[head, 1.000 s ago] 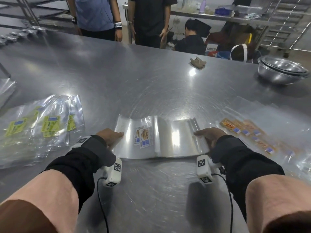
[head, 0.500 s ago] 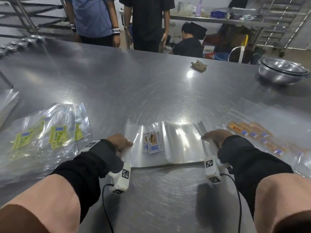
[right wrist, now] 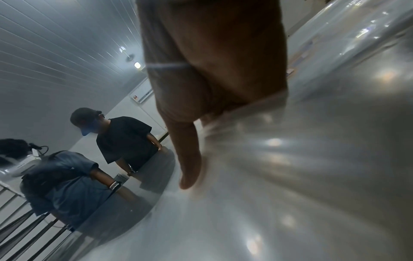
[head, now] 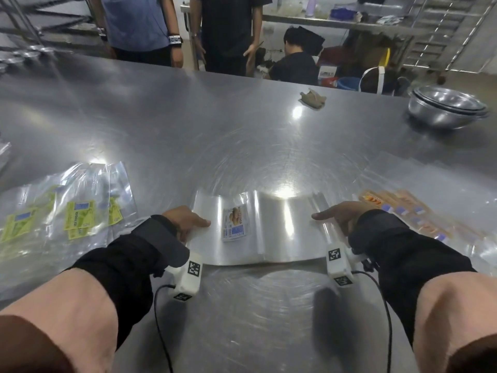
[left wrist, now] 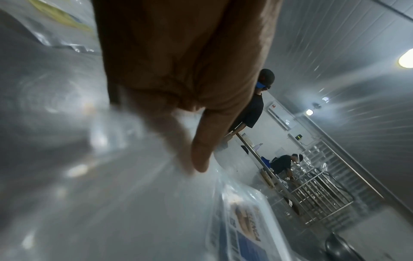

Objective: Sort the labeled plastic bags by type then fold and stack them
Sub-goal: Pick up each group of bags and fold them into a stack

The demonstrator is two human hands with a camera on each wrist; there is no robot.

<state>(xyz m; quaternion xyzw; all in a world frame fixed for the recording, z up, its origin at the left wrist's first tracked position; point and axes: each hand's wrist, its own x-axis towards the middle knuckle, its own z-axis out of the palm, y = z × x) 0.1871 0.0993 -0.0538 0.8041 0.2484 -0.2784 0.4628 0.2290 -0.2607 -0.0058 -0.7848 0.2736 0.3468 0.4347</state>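
Note:
A stack of clear plastic bags (head: pixel 282 227) with a blue-and-white photo label (head: pixel 235 224) lies spread on the steel table (head: pixel 242 146) in front of me. My left hand (head: pixel 188 222) pinches its left edge; in the left wrist view the thumb (left wrist: pixel 201 155) lies on top, a finger shows through the plastic beneath, and the label (left wrist: pixel 245 226) is just beyond. My right hand (head: pixel 336 216) pinches the right edge, its thumb (right wrist: pixel 190 159) lying on the plastic (right wrist: pixel 268 159). The stack bows slightly near its middle.
Green-labelled bags (head: pixel 78 219) lie spread at the left, orange-labelled bags (head: pixel 403 211) at the right. Stacked steel bowls (head: pixel 446 109) stand far right, a crumpled brown scrap (head: pixel 313 99) near the far edge. Two people (head: pixel 139 22) stand behind the table.
The raised fold in the stack has sunk flatter onto the table. Both thumbs now reach further over the top of the edges.

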